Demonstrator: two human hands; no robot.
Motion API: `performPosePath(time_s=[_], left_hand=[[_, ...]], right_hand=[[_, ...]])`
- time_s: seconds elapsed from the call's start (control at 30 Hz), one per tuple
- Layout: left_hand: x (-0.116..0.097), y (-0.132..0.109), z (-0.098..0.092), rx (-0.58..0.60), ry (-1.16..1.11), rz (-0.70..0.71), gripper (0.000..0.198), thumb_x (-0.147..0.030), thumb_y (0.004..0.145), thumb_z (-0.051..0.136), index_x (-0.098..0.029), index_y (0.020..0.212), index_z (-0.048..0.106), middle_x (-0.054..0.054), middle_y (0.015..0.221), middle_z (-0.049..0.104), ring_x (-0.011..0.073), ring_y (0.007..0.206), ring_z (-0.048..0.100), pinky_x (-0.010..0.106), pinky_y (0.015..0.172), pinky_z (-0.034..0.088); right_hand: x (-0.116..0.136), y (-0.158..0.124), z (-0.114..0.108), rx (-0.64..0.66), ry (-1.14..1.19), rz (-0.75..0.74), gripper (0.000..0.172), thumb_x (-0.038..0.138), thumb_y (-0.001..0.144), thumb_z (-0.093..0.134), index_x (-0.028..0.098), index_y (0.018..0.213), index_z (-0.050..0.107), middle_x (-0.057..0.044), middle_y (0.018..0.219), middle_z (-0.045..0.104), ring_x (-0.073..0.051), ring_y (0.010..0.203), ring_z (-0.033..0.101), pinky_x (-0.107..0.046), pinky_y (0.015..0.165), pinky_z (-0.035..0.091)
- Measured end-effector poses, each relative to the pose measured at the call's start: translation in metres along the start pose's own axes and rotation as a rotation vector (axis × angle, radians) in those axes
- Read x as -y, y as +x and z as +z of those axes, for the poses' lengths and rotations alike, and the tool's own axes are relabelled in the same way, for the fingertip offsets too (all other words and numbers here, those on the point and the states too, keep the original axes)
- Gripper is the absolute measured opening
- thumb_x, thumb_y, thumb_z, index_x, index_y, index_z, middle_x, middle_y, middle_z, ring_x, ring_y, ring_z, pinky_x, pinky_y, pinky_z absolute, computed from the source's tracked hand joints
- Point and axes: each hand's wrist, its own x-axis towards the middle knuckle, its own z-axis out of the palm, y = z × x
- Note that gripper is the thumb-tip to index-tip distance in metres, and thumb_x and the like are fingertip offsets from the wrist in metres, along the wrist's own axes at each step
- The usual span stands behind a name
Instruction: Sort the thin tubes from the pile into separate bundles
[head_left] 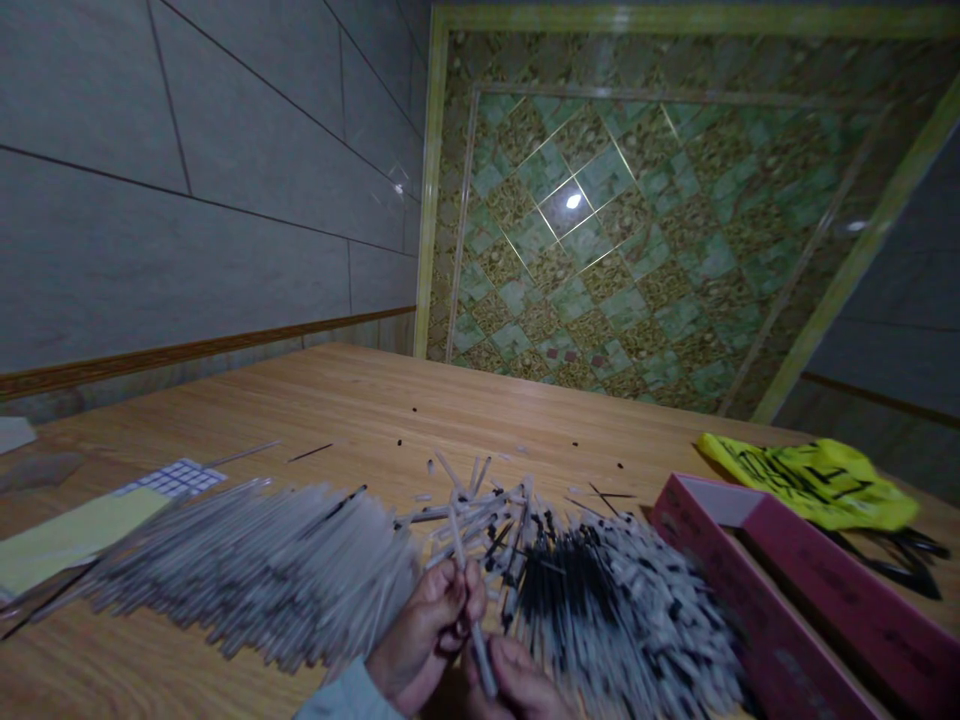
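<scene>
My left hand (431, 625) is closed, thumb and fingers pinching a thin whitish pen-like tube (458, 535) that stands tilted, its upper end pointing away from me. Lower down, my right hand (521, 685) is closed around the tube's near end; part of its fingers are hidden. Left of my hands lies a wide pile of clear, thin tubes (285, 570). Just beyond them is a loose heap of short whitish pieces with dark ends (480, 505). To the right, black thin rods (574, 580) lie beside a mass of white-and-black sticks (664, 620).
A pink open box (750, 590) stands at the right, with a yellow plastic bag (817, 480) printed in black behind it. Yellow-green paper (82, 530) and a blue-checked sheet (180, 478) lie left on the wooden table (360, 390). Small dark bits are scattered farther back.
</scene>
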Motion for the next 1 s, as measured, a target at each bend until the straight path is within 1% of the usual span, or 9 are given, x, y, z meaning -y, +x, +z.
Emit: performPosePath(time_s=[0.13, 0.23, 0.3, 0.43, 0.53, 0.67, 0.8, 0.87, 1.0], left_hand=[[0.000, 0.000, 0.000, -0.034, 0.054, -0.051, 0.032, -0.037, 0.060, 0.075, -0.015, 0.071, 0.054, -0.005, 0.052, 0.049, 0.0007, 0.037, 0.025, 0.014, 0.032, 0.011], [0.001, 0.001, 0.001, -0.145, 0.151, -0.054, 0.032, -0.037, 0.059, 0.076, -0.014, 0.069, 0.057, -0.003, 0.053, 0.053, 0.0013, 0.038, 0.031, 0.014, 0.033, 0.016], [0.000, 0.003, -0.001, -0.208, 0.233, -0.032, 0.032, -0.038, 0.059, 0.076, -0.012, 0.067, 0.059, -0.001, 0.054, 0.055, 0.0026, 0.039, 0.035, 0.014, 0.034, 0.020], [-0.009, 0.007, -0.014, -0.474, 0.387, 0.183, 0.035, -0.043, 0.056, 0.075, -0.011, 0.059, 0.062, 0.000, 0.052, 0.057, 0.0046, 0.039, 0.040, 0.016, 0.037, 0.029], [-0.016, 0.008, -0.020, -0.594, 0.399, 0.329, 0.032, -0.043, 0.063, 0.071, -0.012, 0.067, 0.066, -0.002, 0.052, 0.057, 0.0062, 0.044, 0.045, 0.016, 0.042, 0.035], [-0.010, 0.007, -0.011, -0.419, 0.527, 0.166, 0.034, -0.045, 0.062, 0.071, -0.012, 0.068, 0.067, 0.002, 0.057, 0.064, 0.0061, 0.038, 0.043, 0.018, 0.036, 0.032], [0.001, 0.005, -0.002, -0.192, 0.668, 0.028, 0.030, -0.041, 0.059, 0.073, -0.012, 0.065, 0.070, 0.007, 0.058, 0.068, 0.0125, 0.046, 0.054, 0.019, 0.039, 0.034], [0.004, 0.004, -0.001, -0.114, 0.710, -0.015, 0.026, -0.037, 0.060, 0.073, -0.012, 0.062, 0.071, 0.008, 0.057, 0.068, 0.0143, 0.049, 0.057, 0.021, 0.044, 0.037], [0.009, 0.002, -0.002, -0.063, 0.784, -0.051, 0.017, -0.029, 0.058, 0.072, -0.012, 0.055, 0.070, 0.005, 0.052, 0.066, 0.0138, 0.046, 0.055, 0.022, 0.046, 0.036]], right_hand=[[-0.002, 0.003, -0.001, -0.009, -0.105, -0.039, 0.053, 0.068, 0.057, 0.063, 0.016, 0.059, 0.053, 0.006, 0.042, 0.040, -0.004, 0.033, 0.030, -0.019, 0.038, 0.021], [0.007, -0.002, 0.001, -0.163, -0.306, -0.064, 0.051, 0.066, 0.064, 0.058, 0.016, 0.059, 0.054, 0.004, 0.042, 0.043, -0.006, 0.034, 0.031, -0.020, 0.039, 0.020], [0.010, -0.007, -0.001, -0.309, -0.600, -0.094, 0.046, 0.060, 0.071, 0.053, 0.017, 0.055, 0.051, 0.002, 0.044, 0.043, -0.008, 0.039, 0.035, -0.022, 0.041, 0.021], [0.003, -0.016, -0.007, -0.604, -1.249, -0.118, 0.027, 0.037, 0.073, 0.055, 0.018, 0.054, 0.052, 0.002, 0.047, 0.041, -0.010, 0.045, 0.035, -0.026, 0.046, 0.016], [-0.003, -0.013, -0.006, -0.680, -1.313, -0.164, 0.022, 0.033, 0.072, 0.054, 0.019, 0.055, 0.051, 0.003, 0.047, 0.039, -0.010, 0.044, 0.034, -0.026, 0.046, 0.016], [0.002, -0.004, -0.004, -0.724, -0.751, -0.243, 0.036, 0.044, 0.075, 0.051, 0.020, 0.051, 0.040, 0.004, 0.046, 0.037, -0.011, 0.046, 0.035, -0.024, 0.046, 0.025], [0.012, -0.002, -0.009, -0.665, -0.238, -0.303, 0.032, 0.047, 0.072, 0.060, 0.018, 0.064, 0.050, 0.005, 0.051, 0.042, -0.010, 0.048, 0.037, -0.023, 0.048, 0.031], [0.018, -0.004, -0.011, -0.648, -0.234, -0.321, 0.030, 0.044, 0.070, 0.065, 0.016, 0.070, 0.055, 0.003, 0.057, 0.046, -0.011, 0.053, 0.041, -0.023, 0.051, 0.034], [0.025, -0.007, -0.012, -0.624, -0.566, -0.279, 0.029, 0.040, 0.072, 0.067, 0.012, 0.068, 0.058, -0.001, 0.063, 0.052, -0.013, 0.061, 0.045, -0.024, 0.056, 0.036]])
